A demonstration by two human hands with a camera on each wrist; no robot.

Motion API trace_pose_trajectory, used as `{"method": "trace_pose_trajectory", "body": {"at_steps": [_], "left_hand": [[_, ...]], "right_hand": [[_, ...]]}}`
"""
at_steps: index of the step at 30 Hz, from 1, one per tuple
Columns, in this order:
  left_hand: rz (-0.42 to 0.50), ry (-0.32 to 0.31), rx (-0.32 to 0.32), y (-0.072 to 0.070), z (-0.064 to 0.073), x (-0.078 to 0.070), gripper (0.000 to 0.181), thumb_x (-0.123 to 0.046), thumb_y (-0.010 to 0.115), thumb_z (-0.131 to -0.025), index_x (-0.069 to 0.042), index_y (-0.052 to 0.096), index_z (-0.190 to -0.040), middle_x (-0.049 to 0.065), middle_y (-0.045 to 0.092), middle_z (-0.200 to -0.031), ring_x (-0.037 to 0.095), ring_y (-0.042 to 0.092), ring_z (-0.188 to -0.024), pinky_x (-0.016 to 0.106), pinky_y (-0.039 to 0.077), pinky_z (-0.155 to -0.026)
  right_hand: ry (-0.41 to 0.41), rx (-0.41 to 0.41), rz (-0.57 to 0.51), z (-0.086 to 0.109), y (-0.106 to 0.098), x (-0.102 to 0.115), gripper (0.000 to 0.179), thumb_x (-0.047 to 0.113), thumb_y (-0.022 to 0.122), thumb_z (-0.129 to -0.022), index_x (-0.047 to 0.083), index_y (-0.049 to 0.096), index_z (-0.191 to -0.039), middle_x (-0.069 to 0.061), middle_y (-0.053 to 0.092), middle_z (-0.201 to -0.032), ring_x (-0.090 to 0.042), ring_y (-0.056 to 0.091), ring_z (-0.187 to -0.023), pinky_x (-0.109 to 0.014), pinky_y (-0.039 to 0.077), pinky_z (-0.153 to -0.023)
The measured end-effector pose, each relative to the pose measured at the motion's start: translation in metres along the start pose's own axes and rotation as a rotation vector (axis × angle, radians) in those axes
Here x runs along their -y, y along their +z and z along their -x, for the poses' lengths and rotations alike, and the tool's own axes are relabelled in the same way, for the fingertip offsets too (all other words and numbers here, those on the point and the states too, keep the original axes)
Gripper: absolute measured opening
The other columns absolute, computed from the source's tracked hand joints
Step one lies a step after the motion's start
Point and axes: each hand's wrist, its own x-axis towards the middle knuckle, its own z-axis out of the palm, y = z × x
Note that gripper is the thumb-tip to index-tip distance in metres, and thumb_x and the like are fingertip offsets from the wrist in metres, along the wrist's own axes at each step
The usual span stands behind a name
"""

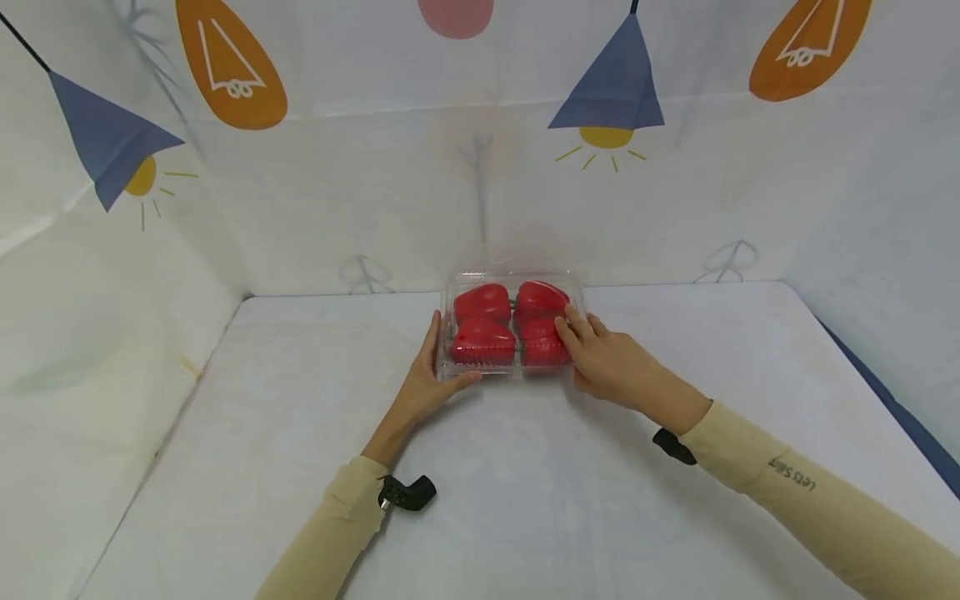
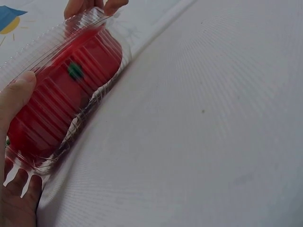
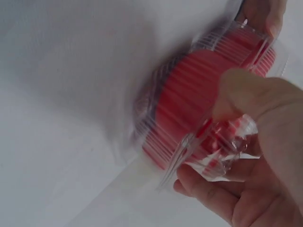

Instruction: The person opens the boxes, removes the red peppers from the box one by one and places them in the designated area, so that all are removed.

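Observation:
A clear plastic clamshell box [image 1: 517,278] sits at the far side of the white table, packed with several red bell peppers [image 1: 483,340]. At its left end is my left hand [image 1: 426,377], holding the box with the thumb on the front edge and the fingers along the side. My right hand [image 1: 611,364] grips the right end. In the right wrist view its thumb lies over the ribbed front wall and its fingertips [image 3: 191,178] are at the lid's rim. A green stem [image 2: 75,71] shows through the plastic in the left wrist view.
A white cloth wall [image 1: 420,200] with printed lamps and shapes rises right behind the box. More cloth [image 1: 97,333] hangs on the left side. The white tabletop [image 1: 510,483] stretches toward me, and both wrists wear dark cameras [image 1: 408,493].

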Motion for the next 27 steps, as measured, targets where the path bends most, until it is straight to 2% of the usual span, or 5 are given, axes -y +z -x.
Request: {"method": "trace_pose_trajectory", "body": {"at_steps": [8,13,22,27], "left_hand": [[-0.006,0.001,-0.004,0.0,0.0,-0.002,0.107,-0.025,0.076,-0.079,-0.018,0.0,-0.153,0.0,0.009,-0.16,0.019,0.011,-0.147,0.046,0.02,-0.116],[-0.009,-0.008,-0.005,0.0,0.0,-0.002,0.107,-0.025,0.076,-0.079,-0.021,-0.001,-0.153,-0.001,0.009,-0.16,0.018,0.01,-0.147,0.046,0.019,-0.116],[-0.033,-0.007,-0.007,0.001,0.0,-0.001,0.107,-0.026,0.076,-0.079,-0.016,0.0,-0.153,0.002,0.009,-0.16,0.021,0.012,-0.147,0.047,0.02,-0.116],[-0.034,-0.008,-0.006,0.001,0.002,-0.002,0.107,-0.025,0.076,-0.079,-0.017,-0.001,-0.153,0.001,0.009,-0.16,0.02,0.012,-0.147,0.046,0.02,-0.116]], "right_hand": [[0.012,-0.042,0.089,0.001,0.004,0.007,0.078,0.017,0.082,-0.07,-0.011,0.043,-0.132,-0.031,0.045,-0.137,-0.047,0.061,-0.103,-0.04,0.057,-0.062],[0.014,-0.085,0.135,0.002,0.009,0.008,0.072,0.015,0.08,-0.073,-0.011,0.045,-0.13,-0.031,0.046,-0.135,-0.046,0.062,-0.101,-0.04,0.057,-0.059],[0.041,-0.135,0.168,0.002,0.013,0.011,0.066,0.013,0.079,-0.074,-0.009,0.047,-0.129,-0.029,0.05,-0.133,-0.045,0.063,-0.101,-0.04,0.056,-0.057],[0.051,-0.149,0.188,0.003,0.015,0.013,0.065,0.013,0.078,-0.075,-0.008,0.048,-0.129,-0.027,0.051,-0.133,-0.043,0.063,-0.101,-0.039,0.056,-0.058]]}}
